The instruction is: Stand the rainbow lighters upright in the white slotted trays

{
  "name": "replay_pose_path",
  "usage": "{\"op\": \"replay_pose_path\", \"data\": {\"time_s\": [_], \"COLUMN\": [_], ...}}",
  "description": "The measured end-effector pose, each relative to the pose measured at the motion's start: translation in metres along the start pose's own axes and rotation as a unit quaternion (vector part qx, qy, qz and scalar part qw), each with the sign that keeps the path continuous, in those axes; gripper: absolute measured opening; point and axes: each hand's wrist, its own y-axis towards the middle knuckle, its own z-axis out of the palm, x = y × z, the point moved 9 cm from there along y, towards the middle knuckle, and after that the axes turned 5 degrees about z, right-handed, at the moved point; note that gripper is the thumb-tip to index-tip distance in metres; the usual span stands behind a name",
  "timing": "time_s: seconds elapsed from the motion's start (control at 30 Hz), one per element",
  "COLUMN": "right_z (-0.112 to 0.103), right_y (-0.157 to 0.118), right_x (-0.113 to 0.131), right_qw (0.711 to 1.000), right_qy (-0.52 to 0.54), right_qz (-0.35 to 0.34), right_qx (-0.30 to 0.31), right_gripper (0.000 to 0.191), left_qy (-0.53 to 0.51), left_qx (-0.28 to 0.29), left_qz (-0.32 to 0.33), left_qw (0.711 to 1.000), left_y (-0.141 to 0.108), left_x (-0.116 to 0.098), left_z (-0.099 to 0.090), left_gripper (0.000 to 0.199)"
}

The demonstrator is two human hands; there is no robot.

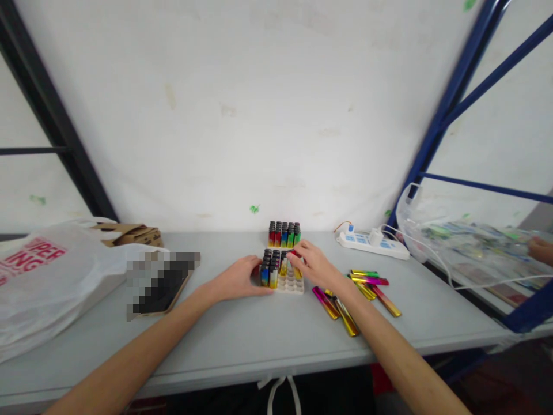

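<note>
My left hand is closed around the left side of a white tray, thumb along the front. Lighters with black tops stand upright in the tray's left part; bare sockets show at its front right. My right hand pinches a shiny yellow and red lighter over the right part of the tray. The fingers partly hide it, so I cannot tell whether it sits in a socket. Behind stands a second group of lighters in red, blue and green.
Shiny multicoloured tube-like pieces lie loose under and beside my right forearm, with more farther right. A power strip with a white cable is at the back right. A phone and a white plastic bag lie left. Another person's hand shows far right.
</note>
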Motion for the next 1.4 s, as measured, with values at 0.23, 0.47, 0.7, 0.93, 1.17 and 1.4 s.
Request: {"op": "replay_pose_path", "data": {"time_s": [0.23, 0.47, 0.7, 0.93, 1.17, 1.4], "right_z": [0.006, 0.025, 0.033, -0.048, -0.032, -0.008], "right_y": [-0.001, -0.001, -0.002, -0.027, -0.091, -0.087], "right_x": [-0.011, -0.012, -0.012, -0.03, -0.015, -0.025], "right_qw": [0.997, 0.994, 0.989, 0.988, 0.97, 0.967], "right_qy": [0.031, 0.015, 0.01, 0.065, -0.097, -0.162], "right_qz": [0.062, 0.043, 0.028, 0.121, 0.16, 0.159], "right_qx": [0.036, 0.104, 0.148, 0.07, 0.152, 0.12], "right_gripper": [0.048, 0.035, 0.039, 0.036, 0.02, 0.032], "left_qy": [-0.011, -0.015, -0.006, 0.004, -0.01, -0.007], "left_qx": [0.005, -0.002, 0.011, 0.012, 0.013, 0.008], "left_qz": [-0.003, -0.005, 0.0, -0.001, -0.003, 0.004], "left_qw": [1.0, 1.0, 1.0, 1.0, 1.0, 1.0], "left_y": [-0.001, -0.001, 0.0, 0.001, 0.0, 0.0], "left_x": [-0.001, 0.002, -0.002, -0.002, -0.001, -0.001], "left_z": [0.0, 0.001, -0.001, -0.001, 0.001, 0.001], "left_gripper": [0.059, 0.06, 0.058, 0.061, 0.063, 0.063]}}
